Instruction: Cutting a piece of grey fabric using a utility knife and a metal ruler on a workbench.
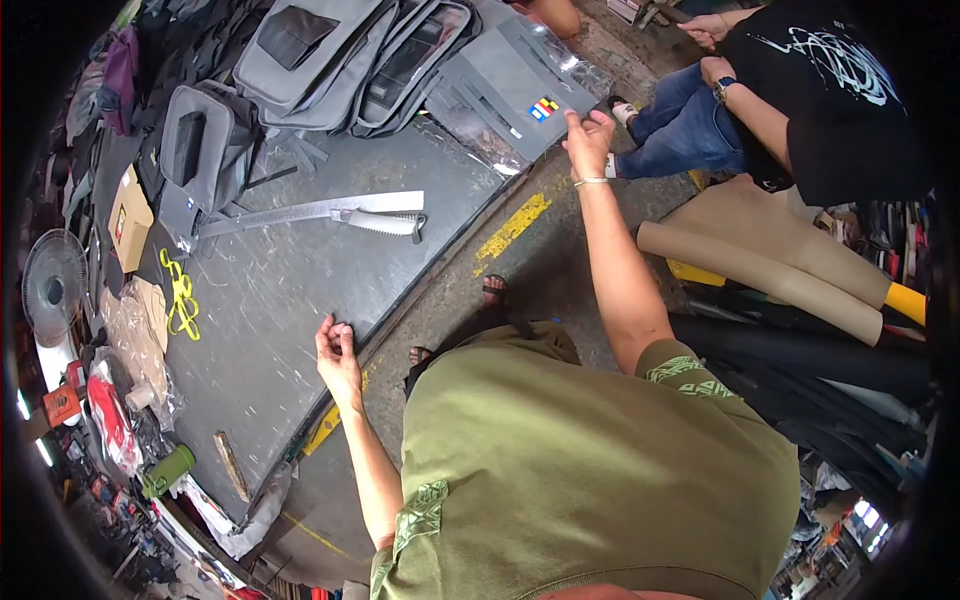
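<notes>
My left hand (339, 352) hovers over the near edge of the dark table, fingers loosely bent and apart, with nothing seen in it. Out to the far right, my right hand (588, 145) has its palm turned up and fingers spread; it looks empty, just beside the corner of a grey fabric panel (505, 85). That panel carries a small multicoloured patch (543, 108) and lies partly on clear plastic. Grey backpacks (300, 60) rest next to it at the far side of the table. Between my hands lie a metal ruler (300, 211) and a white-handled cutter (380, 221).
A smaller grey bag (205, 145), a cardboard box (130, 220), yellow cord (178, 295) and a wooden stick (231, 466) lie on the table (300, 290). A fan (56, 285) stands left. Another person (800, 100) stands right, near rolled brown material (760, 280).
</notes>
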